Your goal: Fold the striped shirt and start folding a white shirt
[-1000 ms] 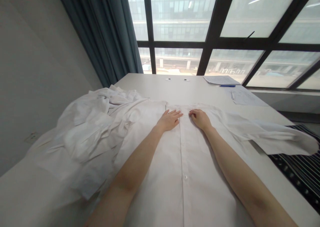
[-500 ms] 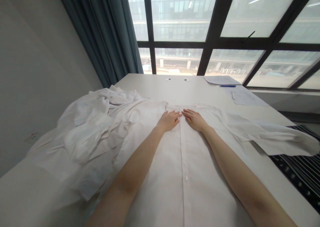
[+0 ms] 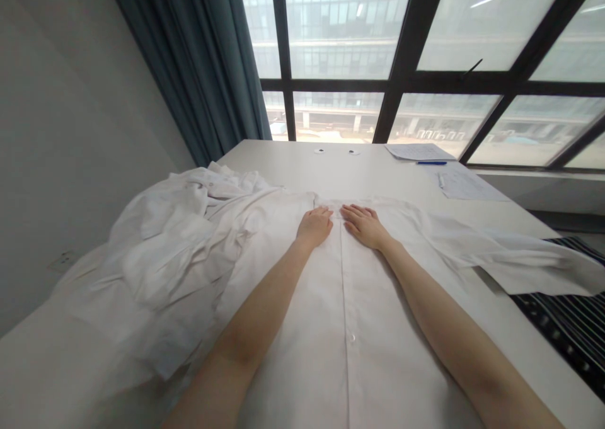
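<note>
A white button-up shirt (image 3: 316, 315) lies spread front side up, its buttoned placket running down the middle and a small button (image 3: 352, 338) low on it. My left hand (image 3: 315, 227) rests on the fabric just left of the placket near the collar end, fingers slightly bent over the cloth. On the other side, my right hand (image 3: 366, 225) lies flat with fingers stretched toward the placket. A narrow gap separates the two sets of fingertips. Both forearms cross over the shirt body. One sleeve (image 3: 524, 252) stretches right, past the table edge.
A heap of crumpled white garments (image 3: 165, 240) lies against the shirt's left side. Farther back on the white table (image 3: 293, 158) are papers (image 3: 420, 152), a blue pen (image 3: 431, 162) and a white pen (image 3: 441, 181). Black striped fabric (image 3: 567, 328) is beyond the right edge.
My left hand has drawn back slightly to the left, its fingers more bent, and the gap between the hands is wider. My right hand has shifted a little left.
</note>
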{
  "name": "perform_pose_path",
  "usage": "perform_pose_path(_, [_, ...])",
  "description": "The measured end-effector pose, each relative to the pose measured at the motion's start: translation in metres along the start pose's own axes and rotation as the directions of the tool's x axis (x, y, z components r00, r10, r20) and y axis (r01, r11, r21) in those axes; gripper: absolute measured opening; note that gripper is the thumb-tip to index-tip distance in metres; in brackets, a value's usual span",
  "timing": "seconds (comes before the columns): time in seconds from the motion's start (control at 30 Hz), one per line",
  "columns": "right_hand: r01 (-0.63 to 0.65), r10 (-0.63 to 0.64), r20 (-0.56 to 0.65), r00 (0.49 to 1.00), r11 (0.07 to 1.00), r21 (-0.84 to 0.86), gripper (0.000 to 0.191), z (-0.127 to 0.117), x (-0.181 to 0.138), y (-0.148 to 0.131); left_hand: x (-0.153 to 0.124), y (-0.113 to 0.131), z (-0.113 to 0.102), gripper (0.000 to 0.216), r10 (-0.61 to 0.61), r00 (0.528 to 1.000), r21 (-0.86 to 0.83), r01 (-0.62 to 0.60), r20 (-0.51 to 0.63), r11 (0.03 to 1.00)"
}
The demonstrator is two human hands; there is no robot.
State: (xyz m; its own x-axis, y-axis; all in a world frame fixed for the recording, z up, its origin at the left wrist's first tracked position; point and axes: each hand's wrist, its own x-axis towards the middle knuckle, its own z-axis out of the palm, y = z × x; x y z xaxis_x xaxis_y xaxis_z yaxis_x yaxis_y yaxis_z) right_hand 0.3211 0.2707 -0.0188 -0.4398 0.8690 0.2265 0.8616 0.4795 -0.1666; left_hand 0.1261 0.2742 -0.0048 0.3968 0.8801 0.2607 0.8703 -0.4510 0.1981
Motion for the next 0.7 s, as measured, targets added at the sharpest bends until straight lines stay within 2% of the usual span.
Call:
perform_pose_path(0.2, [-0.007,0.007,0.058,0.998,1.0,-0.002,0.05,0.002,0.003,-0.002,-0.001,0.0,0.0,0.038,0.016,1.0,0.003,-0.016,0.004,1.0])
perform_pose_path(0.37, [0.003,-0.004,0.047,0.999,1.0,0.03,0.047,0.0,0.002,-0.001,-0.002,0.002,-0.001,0.039,0.071,0.997,-0.006,-0.071,0.021,0.997])
perform_pose_path(0.57, [-0.02,0.026,-0.052,0.998,0.993,0.116,0.038,0.001,0.003,0.004,-0.004,0.002,-0.001,0.042,0.135,0.99,0.0,-0.135,0.044,0.991])
perform_pose_path(0.7, [-0.044,0.07,-0.144,0.987,0.983,0.178,0.037,0.003,0.003,0.009,-0.005,0.003,0.001,0.045,0.265,0.957,0.026,-0.27,0.114,0.963])
